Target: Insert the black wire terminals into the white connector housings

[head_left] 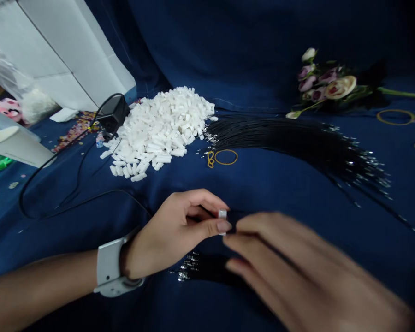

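Observation:
Between the thumb and fingers of my left hand [180, 226] a small white plastic connector housing [222, 215] is pinched. My right hand [287, 263] is blurred, its bent fingers drawn together close to the housing's right side; whatever they hold is hidden. Under the hands lies a small bundle of black wires [210, 269] with shiny metal ends, partly covered by my right hand. Beyond my left hand rises a heap of similar white housings [169, 124]. A larger bundle of black wires [283, 133] with metal tips stretches from the heap to the right.
Rubber bands [226, 157] lie in front of the large bundle. Artificial flowers [332, 85] rest at the back right. A black box-shaped device [113, 113] with a cable, a paper cup [19, 145] and white boards [69, 46] stand at left. Blue cloth [152, 193] covers the surface.

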`<action>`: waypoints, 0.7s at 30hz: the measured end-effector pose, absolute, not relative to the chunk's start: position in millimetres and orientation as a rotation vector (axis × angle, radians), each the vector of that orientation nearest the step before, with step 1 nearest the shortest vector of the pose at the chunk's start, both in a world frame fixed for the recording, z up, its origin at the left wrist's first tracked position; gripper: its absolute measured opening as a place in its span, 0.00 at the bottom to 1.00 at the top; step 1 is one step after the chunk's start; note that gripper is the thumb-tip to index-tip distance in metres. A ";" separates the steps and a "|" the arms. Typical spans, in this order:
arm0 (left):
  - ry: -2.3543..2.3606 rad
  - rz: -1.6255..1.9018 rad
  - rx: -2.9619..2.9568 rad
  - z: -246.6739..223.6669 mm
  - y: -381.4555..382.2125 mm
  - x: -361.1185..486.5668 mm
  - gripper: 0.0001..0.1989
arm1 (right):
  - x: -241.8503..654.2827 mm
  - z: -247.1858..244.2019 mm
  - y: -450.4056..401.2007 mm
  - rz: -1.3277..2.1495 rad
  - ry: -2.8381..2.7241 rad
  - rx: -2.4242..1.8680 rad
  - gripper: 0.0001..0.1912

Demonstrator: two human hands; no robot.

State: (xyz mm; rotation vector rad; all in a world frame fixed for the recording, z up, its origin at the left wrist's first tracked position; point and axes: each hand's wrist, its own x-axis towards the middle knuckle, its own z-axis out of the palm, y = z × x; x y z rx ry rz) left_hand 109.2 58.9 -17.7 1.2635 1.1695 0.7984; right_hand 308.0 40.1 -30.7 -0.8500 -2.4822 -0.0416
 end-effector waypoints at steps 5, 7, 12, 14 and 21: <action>1.133 0.818 1.290 -16.3 59.2 108.6 0.06 | 299.8 -39.6 29.9 0.365 -2.537 -0.848 0.16; 1.128 0.816 1.289 -16.0 59.2 107.1 0.06 | 299.9 -34.7 34.0 0.619 -2.518 -0.897 0.14; 1.077 0.789 1.259 -16.2 60.5 102.4 0.04 | 302.4 -24.1 41.7 0.831 -2.421 -1.042 0.14; 1.078 0.781 1.261 -15.9 60.9 101.7 0.05 | 301.5 -25.8 40.5 0.762 -2.404 -1.050 0.12; 1.085 0.751 1.290 -13.7 61.2 102.9 0.05 | 294.7 -33.3 36.0 0.760 -2.466 -1.009 0.12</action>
